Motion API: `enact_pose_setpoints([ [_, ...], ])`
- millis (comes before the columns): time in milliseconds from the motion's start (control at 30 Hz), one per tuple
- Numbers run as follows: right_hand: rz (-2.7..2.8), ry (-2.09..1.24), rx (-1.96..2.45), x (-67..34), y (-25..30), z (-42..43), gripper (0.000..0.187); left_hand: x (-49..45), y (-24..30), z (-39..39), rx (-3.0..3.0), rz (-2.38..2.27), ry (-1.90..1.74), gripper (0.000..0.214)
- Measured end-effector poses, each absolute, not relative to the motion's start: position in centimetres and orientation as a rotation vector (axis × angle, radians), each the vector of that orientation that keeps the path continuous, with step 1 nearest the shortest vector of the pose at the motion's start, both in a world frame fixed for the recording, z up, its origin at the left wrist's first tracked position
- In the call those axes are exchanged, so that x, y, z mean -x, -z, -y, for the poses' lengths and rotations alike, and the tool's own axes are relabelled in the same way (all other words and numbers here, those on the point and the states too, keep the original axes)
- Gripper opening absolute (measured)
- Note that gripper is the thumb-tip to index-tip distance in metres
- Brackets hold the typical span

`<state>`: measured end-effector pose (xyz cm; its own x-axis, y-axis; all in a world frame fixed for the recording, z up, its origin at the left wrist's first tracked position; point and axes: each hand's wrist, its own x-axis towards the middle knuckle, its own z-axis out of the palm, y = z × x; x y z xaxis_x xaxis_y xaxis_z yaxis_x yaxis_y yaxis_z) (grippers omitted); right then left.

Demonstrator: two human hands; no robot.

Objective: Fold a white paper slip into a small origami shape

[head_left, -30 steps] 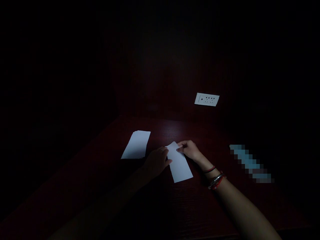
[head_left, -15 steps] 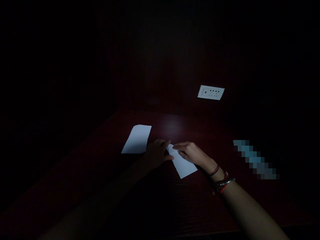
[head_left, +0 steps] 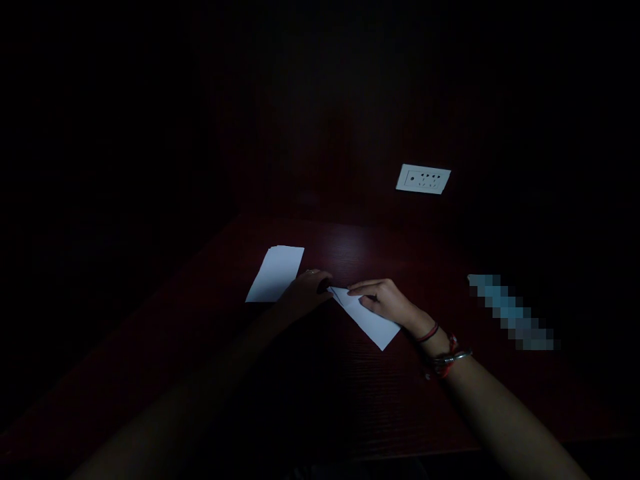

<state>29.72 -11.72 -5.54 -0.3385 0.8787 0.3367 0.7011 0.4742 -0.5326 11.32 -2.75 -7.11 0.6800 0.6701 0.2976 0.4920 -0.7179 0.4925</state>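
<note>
A white paper strip (head_left: 370,321) lies slanted on a dark red wooden table (head_left: 350,400); its far end looks folded to a point. My left hand (head_left: 303,293) rests at the strip's far left end, fingers curled onto that tip. My right hand (head_left: 384,300) lies on top of the strip with fingers stretched flat, pressing it down. Bracelets circle my right wrist. A second white sheet (head_left: 276,273) lies flat just left of my left hand. The room is very dim.
A white wall socket plate (head_left: 423,179) sits on the dark wall behind the table. A blurred pale blue patch (head_left: 510,311) lies at the right. The table's near edge runs along the bottom; the left side drops into darkness.
The strip has turned further clockwise, its near end swinging right. My right hand went from pinching its far end to lying flat on it. My left hand shifted slightly up and left.
</note>
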Motion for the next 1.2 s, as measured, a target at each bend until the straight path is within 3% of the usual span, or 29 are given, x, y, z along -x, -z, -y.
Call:
enact_pose_setpoints([
  [233, 2.126, -0.326, 1.281, -29.7, 6.5, 12.1, 0.031, -10.9, 6.6, 2.2, -2.478, -0.884, -0.703, 0.015],
  [1200, 2.122, -0.311, 1.173, -30.5, 7.4, 11.9, 0.020, -10.8, 5.9, 2.7, -2.918, -0.482, -0.446, 0.019],
])
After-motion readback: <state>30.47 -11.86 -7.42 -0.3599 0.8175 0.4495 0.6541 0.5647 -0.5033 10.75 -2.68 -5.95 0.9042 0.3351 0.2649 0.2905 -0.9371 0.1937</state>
